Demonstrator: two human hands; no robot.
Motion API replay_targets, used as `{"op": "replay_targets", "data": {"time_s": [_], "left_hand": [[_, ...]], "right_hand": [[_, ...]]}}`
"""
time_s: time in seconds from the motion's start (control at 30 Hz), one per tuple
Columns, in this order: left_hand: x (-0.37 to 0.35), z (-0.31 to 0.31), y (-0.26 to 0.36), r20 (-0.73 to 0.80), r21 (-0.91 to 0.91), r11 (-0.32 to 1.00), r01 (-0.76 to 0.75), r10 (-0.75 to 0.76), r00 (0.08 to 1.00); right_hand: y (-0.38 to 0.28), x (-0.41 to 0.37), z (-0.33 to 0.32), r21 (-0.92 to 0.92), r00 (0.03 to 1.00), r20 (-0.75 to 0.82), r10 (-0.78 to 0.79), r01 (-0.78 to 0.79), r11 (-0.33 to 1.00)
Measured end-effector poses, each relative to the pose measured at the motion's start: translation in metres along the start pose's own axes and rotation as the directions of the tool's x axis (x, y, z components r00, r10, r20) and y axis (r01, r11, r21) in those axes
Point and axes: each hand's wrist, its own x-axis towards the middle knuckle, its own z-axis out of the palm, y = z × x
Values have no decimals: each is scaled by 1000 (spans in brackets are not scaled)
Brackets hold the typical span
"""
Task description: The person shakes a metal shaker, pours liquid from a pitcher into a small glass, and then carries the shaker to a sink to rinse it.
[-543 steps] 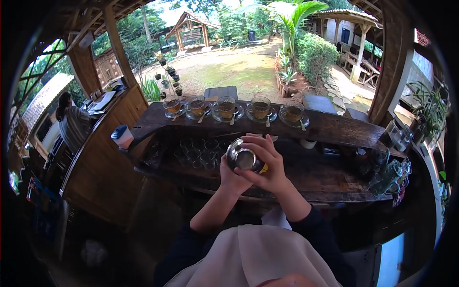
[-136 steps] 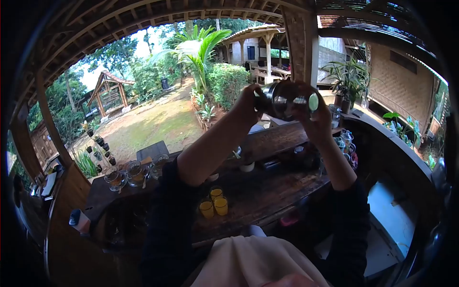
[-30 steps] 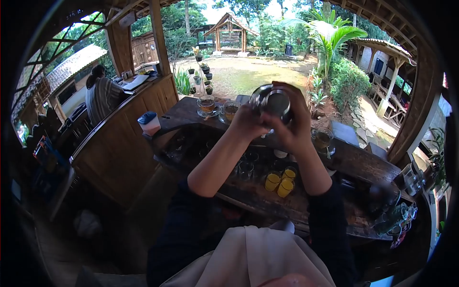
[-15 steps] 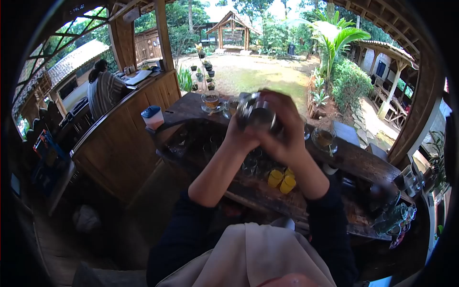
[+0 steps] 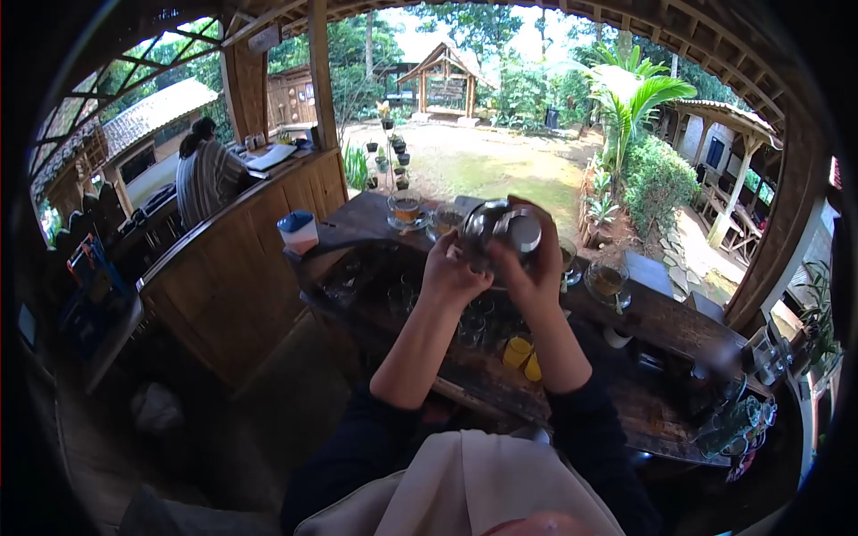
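In front of me, above the wooden counter (image 5: 483, 380), a shiny metal shaker (image 5: 483, 225) is held up and tilted. My left hand (image 5: 454, 275) grips it from the left and below. Around its right side wrap the fingers of my right hand (image 5: 534, 272), with the thumb pressed along the metal. The palms and parts of the fingers hide some of the shaker. Below my right wrist stand glasses of yellow liquid (image 5: 517, 351), partly covered by that forearm. Several clear glasses (image 5: 474, 329) are near them, dim in the shade.
Cups of amber drink on saucers, one at the left (image 5: 405, 211) and one at the right (image 5: 607, 282), line the counter's raised far ledge. A blue-lidded container (image 5: 298, 234) sits at the left end. Glass jars (image 5: 740, 420) crowd the right end. A person (image 5: 207, 179) leans over another counter.
My hands and the shaker have moved slightly down, and the shaker is tilted differently. The left fingers have loosened somewhat. My view has shifted a little.
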Motion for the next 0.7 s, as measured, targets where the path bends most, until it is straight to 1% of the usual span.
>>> {"op": "replay_targets", "data": {"time_s": [0.03, 0.07, 0.1, 0.13, 0.17, 0.2, 0.23, 0.27, 0.3, 0.33, 0.37, 0.4, 0.43, 0.47, 0.5, 0.53, 0.57, 0.6, 0.63, 0.67, 0.7], "left_hand": [[-15, 3, 2, 397, -99, 990, 105, -57, 916], [-32, 5, 1, 726, -151, 958, 243, -59, 685], [-56, 10, -1, 731, -155, 958, 241, -53, 680], [-83, 17, -4, 777, -52, 994, 91, -17, 629], [-97, 19, -4, 817, 43, 997, -72, 7, 577], [-92, 27, -14, 918, -143, 942, -305, 241, 314], [-83, 23, -17, 924, -124, 952, -279, 213, 318], [-72, 11, -19, 927, -103, 964, -245, 182, 328], [-62, 0, -19, 874, -35, 983, -179, 117, 471], [-38, -14, -21, 573, -16, 998, 66, -45, 819], [-24, -15, -24, 644, -110, 979, 174, -63, 763], [-13, -13, -29, 719, -192, 940, 283, -62, 693], [-6, -13, -34, 394, -229, 970, 81, 16, 919], [-12, -9, -37, 405, -228, 969, 91, 10, 914], [-24, -3, -33, 569, -226, 962, 151, 4, 822], [-35, 5, -26, 716, -207, 956, 207, 4, 698], [-47, 10, -15, 708, -115, 938, 328, -155, 689], [-63, 15, -14, 745, -34, 961, 275, -160, 648], [-76, 18, -22, 858, -62, 987, 148, -23, 514], [-82, 20, -32, 932, -118, 993, 26, 102, 349], [-77, 25, -39, 946, -165, 986, -36, 169, 275]], "right_hand": [[-18, -1, -5, -31, 998, 4, -67, 67, 997], [-46, -1, -12, -79, 915, 141, -378, 391, 917], [-76, -9, -21, -161, 804, 370, -465, 548, 821], [-93, -18, -29, -13, 638, 447, -627, 706, 709], [-91, -30, -22, 51, 461, 288, -839, 868, 494], [-84, -38, -13, 63, 235, 102, -967, 968, 242], [-72, -45, -9, 68, 246, 93, -965, 965, 253], [-59, -53, -5, 60, 415, -46, -909, 909, 412], [-55, -61, -3, 71, 570, -180, -802, 821, 567], [-56, -48, -34, -51, 780, 179, -600, 616, 786], [-22, -43, -29, -57, 864, 106, -492, 499, 865], [-4, -40, -23, -133, 981, 35, -189, 192, 972], [-6, -40, -20, -145, 982, 34, -187, 190, 971], [-7, -36, -16, -70, 998, -57, -6, 2, 998], [-8, -25, -16, 24, 977, -132, 166, -164, 986], [-28, -28, -25, -84, 1000, 16, -20, 21, 996], [-41, -29, -30, -83, 906, 155, -393, 408, 909], [-75, -39, -40, -102, 929, 284, -235, 273, 957], [-86, -42, -42, -61, 752, 319, -577, 624, 779], [-91, -44, -42, -7, 458, 337, -823, 875, 484], [-86, -46, -41, -8, 468, 335, -818, 870, 494]]}}
